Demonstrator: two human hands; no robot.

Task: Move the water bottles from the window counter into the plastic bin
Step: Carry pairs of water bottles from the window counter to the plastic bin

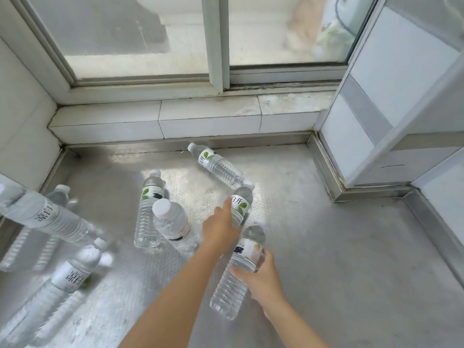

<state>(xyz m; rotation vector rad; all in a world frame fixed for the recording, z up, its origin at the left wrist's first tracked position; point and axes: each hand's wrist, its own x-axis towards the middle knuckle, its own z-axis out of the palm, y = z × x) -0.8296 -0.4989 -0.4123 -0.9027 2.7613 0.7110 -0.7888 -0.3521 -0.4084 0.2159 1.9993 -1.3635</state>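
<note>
The steel window counter (313, 247) fills the view below the window (155, 36), with water bottles scattered across it; no plastic bin is in sight. Three bottles lie at the left edge, the nearest one (72, 275) pointing its cap away from the person. In the middle a bottle (149, 209) and a tilted one (173, 226) sit close together, and a far bottle (217, 165) lies on its side near the back wall. The right hand (263, 275) grips a bottle (238, 270) around its middle, cap pointing away. The left hand (221, 228) reaches forward with fingers extended, touching the labelled bottle (241, 204) just ahead of it; its long axis runs away from the person, cap far, so the left hand is plainly the nearer one to take it
</note>
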